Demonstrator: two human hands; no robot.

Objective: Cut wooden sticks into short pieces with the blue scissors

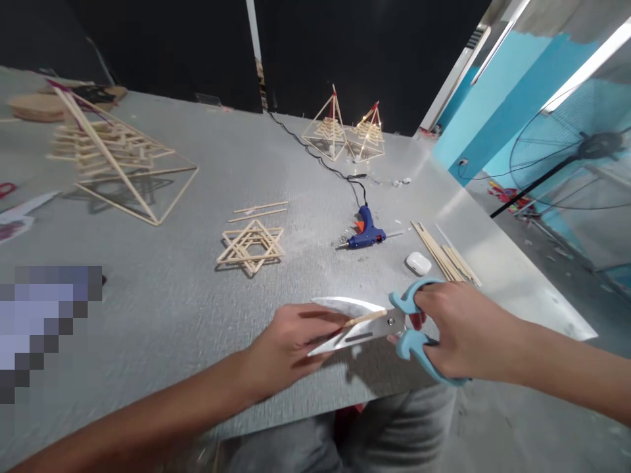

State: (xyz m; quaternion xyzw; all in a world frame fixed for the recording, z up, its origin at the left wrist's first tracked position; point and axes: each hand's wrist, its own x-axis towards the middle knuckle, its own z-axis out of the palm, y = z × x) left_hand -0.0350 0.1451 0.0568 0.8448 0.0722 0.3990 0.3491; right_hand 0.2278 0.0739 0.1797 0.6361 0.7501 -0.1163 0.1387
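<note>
My right hand (458, 325) is closed around the light blue handles of a pair of scissors (392, 322), whose blades are spread and point left. Between the blades lies a short wooden stick (365, 319). Its left end is pinched in the fingers of my left hand (296, 335), which are partly hidden behind the blades. Beyond my left hand, a star made of sticks (251, 247) lies flat, with loose sticks (259, 211) just behind it.
On the grey table (187, 309) are a blue glue gun (365, 233), a white case (419, 263), a stick bundle (444, 253) at right, a large stick frame (118, 157) at left and two small ones (335, 128) at the back. A fan (599, 146) stands at right.
</note>
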